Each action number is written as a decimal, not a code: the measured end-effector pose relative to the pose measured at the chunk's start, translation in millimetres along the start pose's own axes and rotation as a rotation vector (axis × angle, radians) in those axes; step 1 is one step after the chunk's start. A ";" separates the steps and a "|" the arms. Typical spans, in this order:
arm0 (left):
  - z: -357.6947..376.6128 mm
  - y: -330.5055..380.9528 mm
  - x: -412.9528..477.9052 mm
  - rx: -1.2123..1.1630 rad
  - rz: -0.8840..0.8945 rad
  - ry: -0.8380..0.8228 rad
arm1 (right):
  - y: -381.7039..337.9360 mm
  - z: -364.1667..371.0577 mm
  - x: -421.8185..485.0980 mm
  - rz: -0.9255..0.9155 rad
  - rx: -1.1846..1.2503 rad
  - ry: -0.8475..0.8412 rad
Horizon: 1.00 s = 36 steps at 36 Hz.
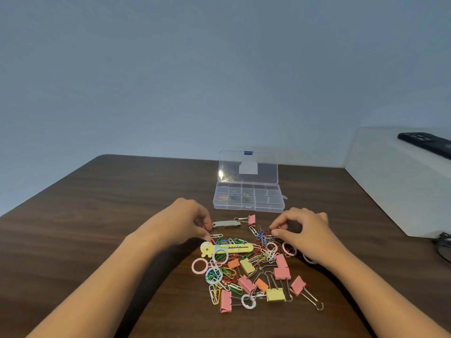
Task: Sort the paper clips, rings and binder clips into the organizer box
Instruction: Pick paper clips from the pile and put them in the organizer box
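A clear organizer box (249,209) stands on the brown table with its lid up; a few coloured pieces lie in its left-middle compartments. In front of it is a pile of coloured paper clips (228,273), plastic rings such as a pink ring (199,265), and pink and yellow binder clips (281,273). My left hand (188,220) is at the pile's upper left, its curled thumb and fingertips pinching a red paper clip (212,241). My right hand (305,230) is at the upper right, index and thumb pinching paper clips there.
A yellow cartoon-shaped cutter (227,250) lies on the pile and a small metal tool (225,224) lies behind it. A white ledge (395,181) on the right carries a black phone (427,143). Glasses (443,247) lie at the right edge.
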<state>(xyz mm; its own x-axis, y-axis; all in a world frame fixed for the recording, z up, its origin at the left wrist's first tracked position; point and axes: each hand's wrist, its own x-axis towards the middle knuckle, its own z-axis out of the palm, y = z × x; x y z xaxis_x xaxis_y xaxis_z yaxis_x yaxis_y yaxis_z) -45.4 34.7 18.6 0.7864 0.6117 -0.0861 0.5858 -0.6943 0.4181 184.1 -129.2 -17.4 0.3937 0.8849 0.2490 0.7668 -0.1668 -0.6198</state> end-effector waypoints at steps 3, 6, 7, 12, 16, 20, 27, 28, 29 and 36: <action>4.2 1.6 0.9 -0.012 -0.003 -0.007 | 6.6 -1.8 1.8 0.032 -0.012 -0.081; 6.7 4.3 2.5 -0.020 -0.001 -0.009 | 9.7 -2.4 2.6 0.053 -0.016 -0.139; 7.2 4.8 2.9 -0.026 0.000 -0.011 | 9.4 -3.3 3.1 0.050 -0.015 -0.150; 10.3 5.7 1.9 -0.084 0.022 -0.017 | 7.7 -8.3 3.3 0.046 0.009 -0.211; 15.8 9.8 2.3 -0.148 0.052 -0.010 | 4.6 -3.8 2.6 0.045 0.015 -0.205; 26.6 18.3 3.8 -0.179 0.094 0.019 | -2.5 4.4 -0.1 -0.009 0.048 -0.164; 42.5 25.8 5.2 -0.174 0.185 0.123 | -11.2 10.3 -3.2 -0.056 0.036 -0.084; 42.0 25.0 5.1 -0.181 0.192 0.127 | -9.7 9.5 -3.2 -0.043 0.037 -0.080; 40.9 24.2 4.9 -0.187 0.199 0.129 | -8.2 8.9 -3.4 -0.033 0.037 -0.080; 32.9 26.6 -0.1 -0.275 0.231 0.062 | -7.8 4.2 -5.9 -0.063 0.087 -0.115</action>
<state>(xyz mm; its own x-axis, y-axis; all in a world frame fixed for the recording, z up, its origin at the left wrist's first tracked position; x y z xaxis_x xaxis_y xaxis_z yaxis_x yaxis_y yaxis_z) -23.5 3.7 0.0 0.8733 0.4787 0.0903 0.3133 -0.6939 0.6484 173.7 -131.3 -17.1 0.2818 0.9372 0.2057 0.7397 -0.0757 -0.6687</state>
